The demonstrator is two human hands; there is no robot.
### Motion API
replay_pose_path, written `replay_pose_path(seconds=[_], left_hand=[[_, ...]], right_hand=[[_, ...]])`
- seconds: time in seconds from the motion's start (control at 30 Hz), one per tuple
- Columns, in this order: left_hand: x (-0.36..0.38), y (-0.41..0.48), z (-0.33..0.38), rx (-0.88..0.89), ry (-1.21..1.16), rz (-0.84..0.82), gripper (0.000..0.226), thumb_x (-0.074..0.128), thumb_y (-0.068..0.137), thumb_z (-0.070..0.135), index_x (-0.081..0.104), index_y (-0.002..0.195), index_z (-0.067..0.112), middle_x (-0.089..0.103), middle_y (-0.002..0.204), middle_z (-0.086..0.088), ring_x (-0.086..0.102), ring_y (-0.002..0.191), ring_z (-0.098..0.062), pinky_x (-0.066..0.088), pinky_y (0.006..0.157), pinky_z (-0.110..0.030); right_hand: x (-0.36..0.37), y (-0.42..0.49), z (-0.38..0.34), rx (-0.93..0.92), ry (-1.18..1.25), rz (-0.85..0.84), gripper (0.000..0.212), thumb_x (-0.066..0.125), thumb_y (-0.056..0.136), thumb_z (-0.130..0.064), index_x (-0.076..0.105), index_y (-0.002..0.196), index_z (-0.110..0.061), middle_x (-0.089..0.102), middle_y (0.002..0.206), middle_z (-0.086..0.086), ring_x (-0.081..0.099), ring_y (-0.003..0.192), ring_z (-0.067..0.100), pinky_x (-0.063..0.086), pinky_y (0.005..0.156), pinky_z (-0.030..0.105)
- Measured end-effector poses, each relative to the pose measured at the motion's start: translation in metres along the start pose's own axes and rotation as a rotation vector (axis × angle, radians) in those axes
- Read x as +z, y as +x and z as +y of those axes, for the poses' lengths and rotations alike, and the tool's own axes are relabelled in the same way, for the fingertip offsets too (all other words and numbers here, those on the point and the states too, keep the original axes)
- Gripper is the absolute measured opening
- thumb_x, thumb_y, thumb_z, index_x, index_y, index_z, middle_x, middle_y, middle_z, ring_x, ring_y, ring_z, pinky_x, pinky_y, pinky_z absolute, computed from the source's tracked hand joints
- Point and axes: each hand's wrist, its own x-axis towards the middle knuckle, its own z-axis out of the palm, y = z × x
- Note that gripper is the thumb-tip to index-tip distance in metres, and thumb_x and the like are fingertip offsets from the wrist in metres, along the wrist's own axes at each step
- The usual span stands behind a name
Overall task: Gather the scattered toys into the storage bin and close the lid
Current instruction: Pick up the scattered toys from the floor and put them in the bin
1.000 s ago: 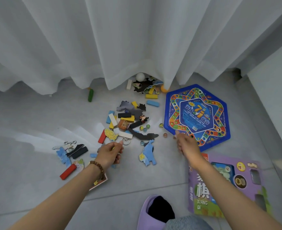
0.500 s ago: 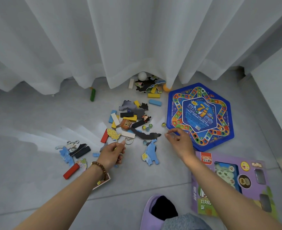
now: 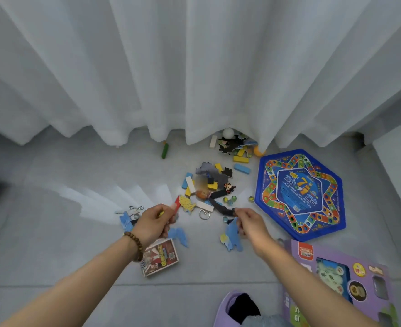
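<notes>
Above the scattered toys (image 3: 212,185), the left hand (image 3: 156,224) grip clamps a yellow piece (image 3: 161,212); the right hand (image 3: 250,223) grip is too blurred to tell.

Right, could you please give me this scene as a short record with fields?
setting: grey floor, scattered toys below a white curtain
left hand: fingers curled round a yellow bit
right hand: fingertips at a dark strip, grip too blurred to tell
game board: blue, hexagonal, flat on the floor
purple box: beside the right forearm
marbles: loose near the board
storage bin: not in view
</notes>
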Motion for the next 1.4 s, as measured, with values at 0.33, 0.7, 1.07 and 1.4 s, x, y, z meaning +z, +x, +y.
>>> replay_pose_path(seconds=[0.33, 0.7, 1.07, 1.4], left_hand=[[-0.265, -0.166, 0.04, 0.28, 0.047, 0.56, 0.039, 0.047, 0.095, 0.032, 0.049, 0.061, 0.012, 0.039, 0.044, 0.007, 0.03, 0.033, -0.003, 0.026, 0.035, -0.014], [-0.506, -0.273, -0.061, 0.2, 0.047, 1.014, 0.016, 0.065, 0.085, 0.033, 0.069, 0.074, 0.022, 0.064, 0.071, 0.011, 0.051, 0.053, 0.001, 0.039, 0.053, -0.016], [-0.54, -0.249, -0.091, 0.115, 0.138, 0.964, 0.047, 0.064, 0.086, 0.024, 0.05, 0.131, 0.021, 0.053, 0.134, 0.004, 0.051, 0.122, -0.014, 0.041, 0.104, -0.03], [-0.436, -0.221, 0.031, 0.468, 0.672, 0.901, 0.051, 0.054, 0.09, 0.039, 0.042, 0.137, 0.023, 0.038, 0.147, 0.003, 0.023, 0.141, -0.015, 0.012, 0.116, -0.024]], right_hand=[[0.226, -0.184, -0.139, -0.133, -0.351, -0.779, 0.019, 0.046, 0.097, -0.018, 0.054, 0.08, -0.012, 0.046, 0.061, 0.0, 0.028, 0.032, 0.004, 0.018, 0.033, 0.014], [0.542, -0.369, -0.208, -0.762, -0.703, -1.007, 0.012, 0.057, 0.092, -0.01, 0.06, 0.103, -0.007, 0.051, 0.069, 0.0, 0.052, 0.054, 0.008, 0.049, 0.051, 0.019], [0.569, -0.334, -0.199, -1.239, -0.922, -0.796, 0.056, 0.058, 0.088, -0.003, 0.042, 0.137, -0.024, 0.028, 0.152, -0.006, 0.034, 0.136, 0.014, 0.03, 0.109, 0.022], [0.392, -0.234, -0.234, -1.311, -0.947, -0.507, 0.052, 0.061, 0.088, -0.017, 0.041, 0.136, -0.025, 0.02, 0.154, -0.009, 0.02, 0.142, 0.01, 0.016, 0.11, 0.021]])
